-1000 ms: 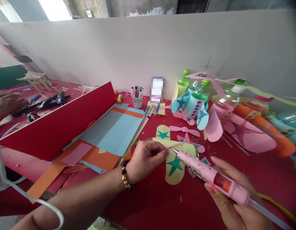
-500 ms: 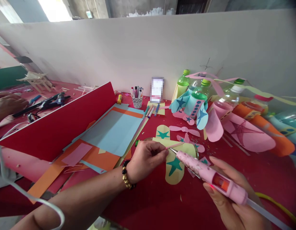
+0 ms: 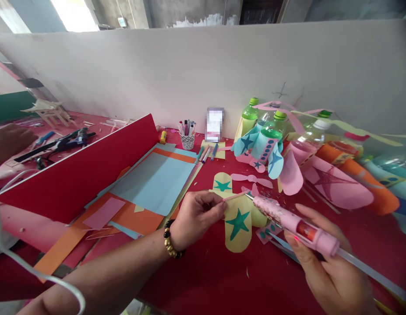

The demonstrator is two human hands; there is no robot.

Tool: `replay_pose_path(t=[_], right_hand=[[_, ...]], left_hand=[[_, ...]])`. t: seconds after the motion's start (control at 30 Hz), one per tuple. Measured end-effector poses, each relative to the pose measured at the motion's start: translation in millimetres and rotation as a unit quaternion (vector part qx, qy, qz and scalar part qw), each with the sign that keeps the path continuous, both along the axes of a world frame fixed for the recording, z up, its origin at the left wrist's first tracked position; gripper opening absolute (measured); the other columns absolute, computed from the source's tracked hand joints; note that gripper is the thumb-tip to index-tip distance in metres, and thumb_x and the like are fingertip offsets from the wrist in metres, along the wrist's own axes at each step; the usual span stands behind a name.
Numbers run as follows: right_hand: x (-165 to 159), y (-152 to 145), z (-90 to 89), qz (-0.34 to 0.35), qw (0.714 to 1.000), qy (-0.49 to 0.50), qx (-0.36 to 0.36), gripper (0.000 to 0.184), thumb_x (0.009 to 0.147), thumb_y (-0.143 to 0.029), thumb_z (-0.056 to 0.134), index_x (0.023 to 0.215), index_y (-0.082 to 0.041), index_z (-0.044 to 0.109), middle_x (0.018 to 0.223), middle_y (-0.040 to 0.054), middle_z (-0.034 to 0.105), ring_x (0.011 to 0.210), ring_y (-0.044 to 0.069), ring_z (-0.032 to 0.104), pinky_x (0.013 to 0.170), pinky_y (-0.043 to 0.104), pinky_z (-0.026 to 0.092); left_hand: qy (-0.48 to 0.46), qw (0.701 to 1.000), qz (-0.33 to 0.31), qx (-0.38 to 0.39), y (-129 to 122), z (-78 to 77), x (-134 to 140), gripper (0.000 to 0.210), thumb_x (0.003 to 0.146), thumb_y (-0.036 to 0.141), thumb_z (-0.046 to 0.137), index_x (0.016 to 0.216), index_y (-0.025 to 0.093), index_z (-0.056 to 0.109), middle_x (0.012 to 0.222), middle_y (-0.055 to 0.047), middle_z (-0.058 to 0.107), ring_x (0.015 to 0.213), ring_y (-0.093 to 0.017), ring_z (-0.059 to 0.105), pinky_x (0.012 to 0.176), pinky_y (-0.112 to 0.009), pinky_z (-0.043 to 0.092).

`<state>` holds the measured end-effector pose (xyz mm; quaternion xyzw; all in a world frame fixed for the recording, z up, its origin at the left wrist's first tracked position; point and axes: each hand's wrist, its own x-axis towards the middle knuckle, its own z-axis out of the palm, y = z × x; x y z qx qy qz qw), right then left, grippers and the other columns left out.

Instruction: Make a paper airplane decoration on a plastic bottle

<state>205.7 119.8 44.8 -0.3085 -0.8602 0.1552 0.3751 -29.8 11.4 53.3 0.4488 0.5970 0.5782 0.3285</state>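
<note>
My left hand [image 3: 201, 216], with a beaded bracelet at the wrist, pinches one end of a thin pink paper strip [image 3: 234, 196]. In my right hand [image 3: 330, 262] is a pink hot glue gun [image 3: 290, 222], a red light glowing on its side and a clear glue stick [image 3: 370, 269] coming out of its back. Its metal nozzle is at the strip's far end; whether they touch I cannot tell. Below the strip lie yellow paper shapes with green stars [image 3: 238, 224]. A pink piece with green dots [image 3: 267, 232] and what look like scissor blades [image 3: 284, 246] lie near the glue gun.
Decorated plastic bottles [image 3: 273, 131] with paper wings crowd the right side. Paper sheets [image 3: 150, 179] lie left, beside a red divider [image 3: 81, 175]. A pen cup [image 3: 187, 139] and a phone [image 3: 214, 124] stand by the wall. Another person's hand [image 3: 14, 142] is at far left.
The glue gun's nozzle has moved right along the strip, from beside my left fingertips to the far end. The dotted pink piece and the blades show more fully.
</note>
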Motion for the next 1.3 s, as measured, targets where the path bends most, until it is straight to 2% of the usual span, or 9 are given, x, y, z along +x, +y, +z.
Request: replay_pose_path(t=[0.3, 0.57, 0.67, 0.77, 0.83, 0.93, 1.0, 1.17, 1.3], right_hand=[[1, 7, -1.1, -0.004, 1.000, 0.003, 0.007, 0.046, 0.089, -0.032, 0.057, 0.132, -0.018, 0.051, 0.128, 0.0113, 0.058, 0.111, 0.027, 0.061, 0.078, 0.030, 0.057], [0, 8, 1.8, -0.017, 0.998, 0.042, -0.047, 0.044, 0.088, -0.034, 0.058, 0.129, -0.020, 0.054, 0.126, 0.0114, 0.059, 0.109, 0.026, 0.062, 0.077, 0.030, 0.058], [1, 16, 3.8, -0.024, 0.982, 0.085, -0.166, 0.043, 0.086, -0.039, 0.061, 0.125, -0.021, 0.056, 0.106, 0.0085, 0.067, 0.087, 0.022, 0.066, 0.064, 0.028, 0.057], [5, 34, 3.2, -0.002, 0.941, 0.139, -0.309, 0.031, 0.084, -0.043, 0.063, 0.105, -0.019, 0.067, 0.076, 0.0047, 0.066, 0.062, 0.018, 0.060, 0.050, 0.026, 0.049], [10, 48, 3.1, -0.012, 0.908, 0.185, -0.375, 0.025, 0.081, -0.043, 0.067, 0.089, -0.019, 0.070, 0.064, 0.0035, 0.063, 0.055, 0.017, 0.057, 0.047, 0.027, 0.047], [18, 67, 6.4, -0.063, 0.862, 0.197, -0.463, 0.031, 0.077, -0.049, 0.068, 0.072, -0.018, 0.068, 0.052, 0.0037, 0.061, 0.044, 0.017, 0.056, 0.041, 0.026, 0.043], [24, 77, 10.9, -0.091, 0.849, 0.163, -0.495, 0.040, 0.079, -0.054, 0.063, 0.065, -0.017, 0.065, 0.049, 0.0058, 0.062, 0.041, 0.017, 0.057, 0.040, 0.025, 0.043], [37, 90, 18.4, -0.159, 0.850, 0.124, -0.487, 0.037, 0.077, -0.050, 0.065, 0.063, -0.016, 0.062, 0.049, 0.0035, 0.061, 0.041, 0.017, 0.059, 0.041, 0.024, 0.041], [44, 94, 11.0, -0.195, 0.872, 0.106, -0.436, 0.038, 0.080, -0.049, 0.059, 0.068, -0.014, 0.063, 0.043, 0.0004, 0.054, 0.033, 0.014, 0.054, 0.037, 0.022, 0.032]], left_hand=[[-0.004, 1.000, 0.004, 0.007, -2, 2.3, -1, 0.028, 0.085, 0.034, 0.062, 0.066, 0.013, 0.061, 0.061, -0.003, 0.063, 0.056, -0.009, 0.053, 0.053, -0.019, 0.042], [-0.024, 1.000, 0.006, 0.006, -1, 3.8, -1, 0.031, 0.083, 0.038, 0.064, 0.065, 0.014, 0.060, 0.060, -0.003, 0.063, 0.055, -0.009, 0.053, 0.052, -0.019, 0.043], [-0.042, 0.999, 0.007, -0.003, 0, 5.3, -3, 0.033, 0.083, 0.040, 0.064, 0.064, 0.013, 0.061, 0.059, -0.003, 0.063, 0.054, -0.009, 0.053, 0.054, -0.019, 0.045], [-0.053, 0.999, 0.007, -0.008, 0, 6.6, -6, 0.034, 0.083, 0.041, 0.064, 0.064, 0.012, 0.062, 0.059, -0.003, 0.062, 0.055, -0.010, 0.053, 0.055, -0.019, 0.046], [-0.052, 0.999, 0.005, -0.011, 0, 7.4, -7, 0.034, 0.084, 0.040, 0.064, 0.064, 0.012, 0.063, 0.060, -0.004, 0.063, 0.057, -0.010, 0.054, 0.056, -0.020, 0.047], [-0.056, 0.998, -0.002, -0.010, -1, 7.7, -7, 0.032, 0.085, 0.039, 0.063, 0.066, 0.012, 0.064, 0.061, -0.003, 0.063, 0.058, -0.010, 0.055, 0.057, -0.020, 0.048], [-0.060, 0.998, -0.003, -0.008, -1, 6.9, -7, 0.032, 0.084, 0.039, 0.064, 0.066, 0.013, 0.064, 0.061, -0.003, 0.062, 0.058, -0.010, 0.054, 0.057, -0.020, 0.048], [-0.051, 0.999, 0.007, -0.014, 0, 4.6, -8, 0.030, 0.083, 0.038, 0.065, 0.065, 0.014, 0.063, 0.059, -0.002, 0.061, 0.057, -0.010, 0.054, 0.057, -0.020, 0.048], [-0.049, 0.999, -0.002, -0.009, 1, 4.3, -8, 0.030, 0.084, 0.036, 0.065, 0.064, 0.014, 0.063, 0.058, -0.001, 0.059, 0.057, -0.009, 0.053, 0.057, -0.019, 0.046]])
